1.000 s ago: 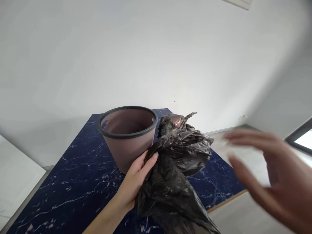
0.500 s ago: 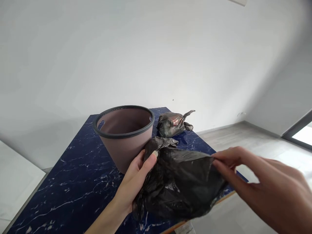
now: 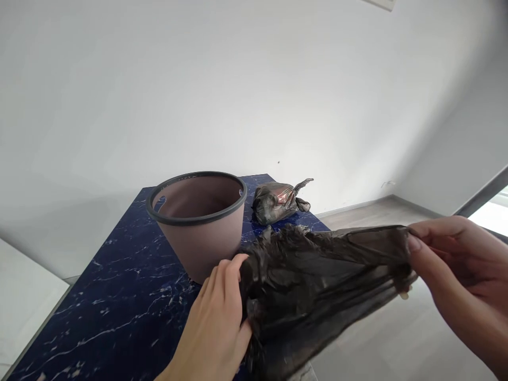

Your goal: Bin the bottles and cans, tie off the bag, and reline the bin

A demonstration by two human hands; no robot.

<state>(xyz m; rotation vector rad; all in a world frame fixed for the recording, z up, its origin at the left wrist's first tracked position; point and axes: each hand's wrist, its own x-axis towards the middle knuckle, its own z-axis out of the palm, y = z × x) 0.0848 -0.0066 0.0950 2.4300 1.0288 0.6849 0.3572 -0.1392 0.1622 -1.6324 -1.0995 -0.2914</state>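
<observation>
1. Black bag point(image 3: 317, 286) is being held out around 5 o'clock in view, both grips clamped on it: left hand point(image 3: 218, 312) on the bunched side, right hand point(image 3: 464, 270) pinching the far end.
2. Looks thin, so imo it's being treated best when it's being tugged evenly, no yanking.
3. It's being shown glossy, wrinkled, a bit see-through, with a bin point(image 3: 202, 243) at its 10 o'clock.

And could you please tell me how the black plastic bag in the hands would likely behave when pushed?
The black plastic bag would probably fold rather than push back, since it is creased and bunched at one end. It is likely light for its size, as it looks thin and partly see-through.
</observation>
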